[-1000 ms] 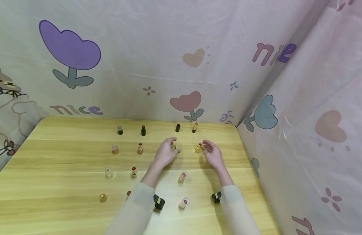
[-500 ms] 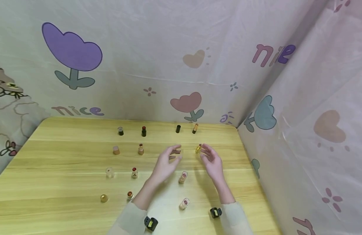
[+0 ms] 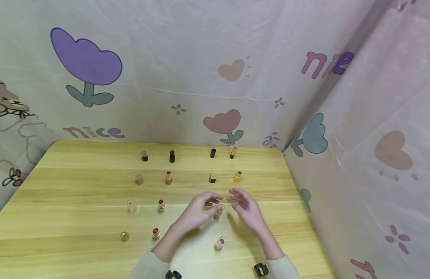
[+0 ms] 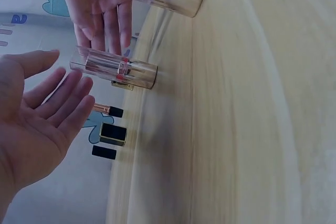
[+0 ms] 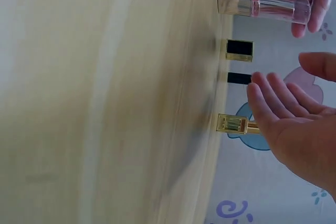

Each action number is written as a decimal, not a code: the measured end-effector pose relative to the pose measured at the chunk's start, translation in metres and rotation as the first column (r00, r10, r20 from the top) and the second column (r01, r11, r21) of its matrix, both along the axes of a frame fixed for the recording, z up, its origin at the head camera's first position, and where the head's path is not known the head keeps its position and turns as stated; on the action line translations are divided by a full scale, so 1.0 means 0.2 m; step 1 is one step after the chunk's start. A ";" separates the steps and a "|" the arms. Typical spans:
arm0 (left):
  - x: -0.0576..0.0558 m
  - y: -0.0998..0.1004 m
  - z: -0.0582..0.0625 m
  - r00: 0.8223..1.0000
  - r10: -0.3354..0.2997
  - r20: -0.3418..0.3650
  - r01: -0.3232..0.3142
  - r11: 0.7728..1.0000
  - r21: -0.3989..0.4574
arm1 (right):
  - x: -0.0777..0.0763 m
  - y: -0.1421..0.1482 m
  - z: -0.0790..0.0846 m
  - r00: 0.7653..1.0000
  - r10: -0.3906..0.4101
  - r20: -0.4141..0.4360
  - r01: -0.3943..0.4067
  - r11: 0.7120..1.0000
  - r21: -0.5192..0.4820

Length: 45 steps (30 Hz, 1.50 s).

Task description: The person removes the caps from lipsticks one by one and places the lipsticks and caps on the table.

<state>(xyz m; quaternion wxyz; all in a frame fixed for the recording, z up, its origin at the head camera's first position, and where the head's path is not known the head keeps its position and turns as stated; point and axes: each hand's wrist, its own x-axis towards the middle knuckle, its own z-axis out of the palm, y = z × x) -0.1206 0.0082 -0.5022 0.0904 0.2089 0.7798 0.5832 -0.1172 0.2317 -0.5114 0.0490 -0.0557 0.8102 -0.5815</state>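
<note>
A lipstick with a clear cap (image 3: 219, 211) stands upright between my two hands. My left hand (image 3: 198, 211) is just to its left, thumb and fingers parted; in the left wrist view the fingers (image 4: 58, 95) look relaxed and hold nothing. To the right, my right hand (image 3: 247, 207) hovers with its fingers loosely bent and nothing in its grasp. Nearer to me stands a second clear-capped lipstick (image 3: 220, 243). Beyond the hands are a black-and-gold cap (image 3: 213, 178) and an uncapped gold lipstick (image 3: 237, 177).
At the back are a black cap (image 3: 213, 153) and an orange-toned lipstick (image 3: 233, 152). Left of the hands, several uncapped lipsticks, such as a red one (image 3: 161, 205), stand beside separate caps, among them a round gold cap (image 3: 125, 236). A patterned curtain (image 3: 159, 77) borders the wooden table (image 3: 78, 193).
Both hands have drawn back toward me, from beside the black-and-gold cap and gold lipstick to either side of the nearer clear-capped lipstick. That cap and gold lipstick are now uncovered.
</note>
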 end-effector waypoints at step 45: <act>0.01 0.01 -0.03 0.979 0.192 0.066 -0.200 0.966 0.164 | 0.03 -0.08 0.03 0.961 0.271 0.055 -0.275 0.959 0.074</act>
